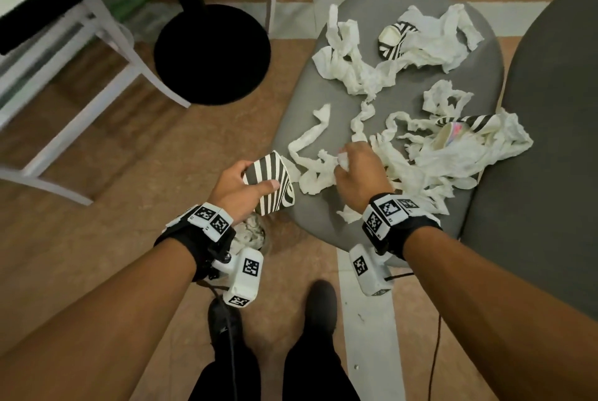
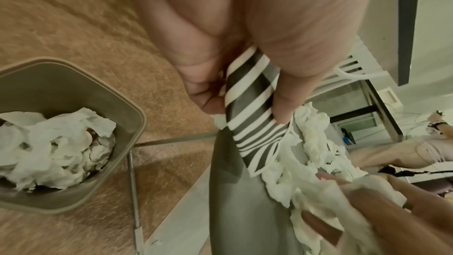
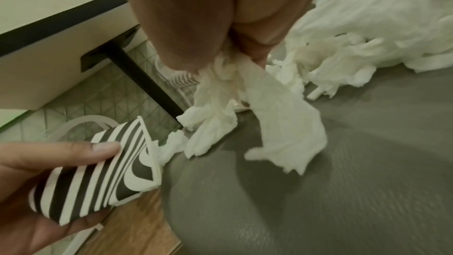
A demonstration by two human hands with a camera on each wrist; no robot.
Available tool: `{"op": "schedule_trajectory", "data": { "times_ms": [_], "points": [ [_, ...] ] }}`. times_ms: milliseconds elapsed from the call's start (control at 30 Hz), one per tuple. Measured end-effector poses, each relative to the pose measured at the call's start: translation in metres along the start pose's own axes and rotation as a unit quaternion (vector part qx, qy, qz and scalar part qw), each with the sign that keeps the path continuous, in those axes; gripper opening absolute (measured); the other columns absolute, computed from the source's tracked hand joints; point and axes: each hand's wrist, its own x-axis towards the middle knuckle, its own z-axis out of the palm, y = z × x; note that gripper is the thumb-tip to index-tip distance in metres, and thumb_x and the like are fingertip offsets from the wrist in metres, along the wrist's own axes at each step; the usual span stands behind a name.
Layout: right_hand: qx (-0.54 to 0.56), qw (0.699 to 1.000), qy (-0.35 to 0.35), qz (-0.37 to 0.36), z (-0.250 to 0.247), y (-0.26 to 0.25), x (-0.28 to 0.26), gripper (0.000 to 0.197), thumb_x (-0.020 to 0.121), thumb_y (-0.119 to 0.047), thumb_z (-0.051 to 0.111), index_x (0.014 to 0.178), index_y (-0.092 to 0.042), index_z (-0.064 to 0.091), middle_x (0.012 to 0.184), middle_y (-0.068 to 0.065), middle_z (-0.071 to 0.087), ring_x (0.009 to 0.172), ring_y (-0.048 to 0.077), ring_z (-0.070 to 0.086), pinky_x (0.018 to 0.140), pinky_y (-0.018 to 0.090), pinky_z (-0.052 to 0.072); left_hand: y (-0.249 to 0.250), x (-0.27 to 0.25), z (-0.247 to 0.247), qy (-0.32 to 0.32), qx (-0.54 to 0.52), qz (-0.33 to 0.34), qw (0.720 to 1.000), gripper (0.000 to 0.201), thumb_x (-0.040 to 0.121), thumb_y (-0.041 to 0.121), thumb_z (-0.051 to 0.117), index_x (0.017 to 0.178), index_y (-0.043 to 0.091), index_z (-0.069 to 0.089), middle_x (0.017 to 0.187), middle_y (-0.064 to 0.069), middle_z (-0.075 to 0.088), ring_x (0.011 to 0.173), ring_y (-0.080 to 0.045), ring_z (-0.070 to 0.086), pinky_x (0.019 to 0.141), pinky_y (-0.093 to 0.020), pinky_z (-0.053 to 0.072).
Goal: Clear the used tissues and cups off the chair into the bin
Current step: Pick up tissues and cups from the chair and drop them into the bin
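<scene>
My left hand [image 1: 241, 185] grips a black-and-white striped paper cup [image 1: 271, 185] just off the grey chair seat's [image 1: 323, 226] near left edge; the same cup [image 2: 252, 115] [image 3: 98, 174] shows in both wrist views. My right hand [image 1: 352, 171] pinches a bunch of white tissue [image 3: 245, 115] on the seat's near part. More crumpled tissue [image 1: 349, 61] is strewn over the seat. Two other striped cups lie among it, one at the back [image 1: 393, 40] and one on the right [image 1: 462, 129]. The beige bin [image 2: 73, 104], partly full of tissue, stands on the floor below my left hand.
A black round table base [image 1: 212, 54] and white chair legs [image 1: 106, 54] stand to the left on the wood-look floor. The grey chair back [image 1: 550, 141] rises on the right. My feet [image 1: 318, 307] are near the chair's front edge. A cable [image 1: 433, 362] trails on the floor.
</scene>
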Motion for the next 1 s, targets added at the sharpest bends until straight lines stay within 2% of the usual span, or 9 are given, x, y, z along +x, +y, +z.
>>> {"op": "schedule_trajectory", "data": {
  "times_ms": [100, 167, 267, 367, 467, 567, 667, 800, 1000],
  "points": [
    [-0.005, 1.0, 0.02, -0.024, 0.003, -0.01, -0.002, 0.029, 0.096, -0.015, 0.047, 0.124, -0.019, 0.043, 0.086, 0.012, 0.063, 0.086, 0.036, 0.061, 0.07, 0.037, 0.046, -0.007, 0.003, -0.011, 0.003, -0.041, -0.026, 0.999, 0.03, 0.073, 0.017, 0.084, 0.095, 0.028, 0.065, 0.095, 0.004, 0.077, 0.087, -0.017, 0.074, 0.084, -0.041, 0.06],
    [-0.025, 0.998, 0.012, -0.061, 0.006, -0.019, -0.002, 0.029, 0.099, -0.031, 0.046, 0.126, -0.021, 0.048, 0.088, 0.013, 0.066, 0.086, 0.034, 0.062, 0.076, 0.04, 0.05, -0.013, 0.004, -0.019, 0.004, -0.075, -0.044, 0.996, 0.032, 0.069, 0.018, 0.084, 0.095, 0.026, 0.067, 0.095, 0.001, 0.078, 0.089, -0.021, 0.075, 0.088, -0.046, 0.058],
    [-0.103, 0.988, -0.049, -0.103, 0.013, -0.03, 0.001, 0.038, 0.087, -0.053, 0.059, 0.099, -0.017, 0.064, 0.094, 0.007, 0.054, 0.082, 0.024, 0.057, 0.074, 0.031, 0.048, -0.025, 0.005, -0.03, 0.008, -0.111, -0.069, 0.991, 0.037, 0.066, 0.016, 0.082, 0.101, 0.022, 0.07, 0.095, -0.001, 0.078, 0.089, -0.023, 0.075, 0.089, -0.049, 0.057],
    [-0.169, 0.971, -0.078, -0.153, 0.028, -0.035, 0.008, 0.017, 0.088, -0.022, 0.064, 0.099, -0.01, 0.064, 0.117, 0.013, 0.048, 0.093, 0.033, 0.059, 0.081, 0.033, 0.048, -0.039, 0.005, -0.043, 0.016, -0.126, -0.085, 0.988, 0.034, 0.071, 0.01, 0.081, 0.101, 0.022, 0.069, 0.095, -0.001, 0.078, 0.089, -0.023, 0.075, 0.088, -0.047, 0.058],
    [-0.171, 0.966, -0.09, -0.172, 0.039, -0.038, 0.015, 0.035, 0.091, -0.007, 0.057, 0.125, -0.014, 0.051, 0.135, 0.013, 0.046, 0.103, 0.035, 0.06, 0.087, 0.04, 0.049, -0.054, 0.003, -0.057, 0.032, -0.123, -0.097, 0.987, 0.033, 0.072, 0.011, 0.081, 0.101, 0.022, 0.069, 0.094, 0.0, 0.078, 0.087, -0.021, 0.075, 0.088, -0.045, 0.058],
    [-0.179, 0.961, -0.102, -0.183, 0.048, -0.038, 0.014, 0.045, 0.096, -0.039, 0.055, 0.138, -0.027, 0.045, 0.135, 0.01, 0.047, 0.116, 0.031, 0.054, 0.095, 0.042, 0.048, -0.065, 0.001, -0.066, 0.046, -0.112, -0.103, 0.987, 0.032, 0.074, 0.012, 0.081, 0.103, 0.02, 0.069, 0.094, 0.0, 0.077, 0.088, -0.019, 0.075, 0.087, -0.04, 0.058],
    [-0.214, 0.948, -0.137, -0.189, 0.049, -0.031, 0.012, 0.068, 0.08, -0.062, 0.065, 0.137, -0.029, 0.045, 0.136, 0.006, 0.038, 0.124, 0.029, 0.044, 0.104, 0.044, 0.045, -0.076, -0.001, -0.071, 0.051, -0.099, -0.106, 0.988, 0.033, 0.073, 0.018, 0.082, 0.104, 0.021, 0.07, 0.091, 0.004, 0.077, 0.087, -0.017, 0.074, 0.084, -0.035, 0.058],
    [-0.181, 0.951, -0.182, -0.174, 0.035, -0.023, 0.021, 0.073, 0.075, -0.045, 0.08, 0.136, -0.022, 0.046, 0.139, 0.002, 0.037, 0.125, 0.025, 0.047, 0.106, 0.04, 0.043, -0.082, -0.003, -0.069, 0.047, -0.068, -0.103, 0.991, 0.038, 0.063, 0.034, 0.083, 0.099, 0.027, 0.071, 0.09, 0.009, 0.077, 0.085, -0.015, 0.074, 0.086, -0.04, 0.059],
    [-0.269, 0.934, -0.115, -0.203, 0.022, -0.023, 0.029, 0.042, 0.09, 0.001, 0.055, 0.13, -0.01, 0.055, 0.117, 0.019, 0.056, 0.1, 0.041, 0.061, 0.082, 0.044, 0.05, -0.075, -0.006, -0.053, 0.029, -0.073, -0.09, 0.993, 0.035, 0.076, 0.019, 0.081, 0.108, 0.022, 0.066, 0.096, 0.003, 0.075, 0.086, -0.016, 0.073, 0.077, -0.03, 0.057]
  ]
}}
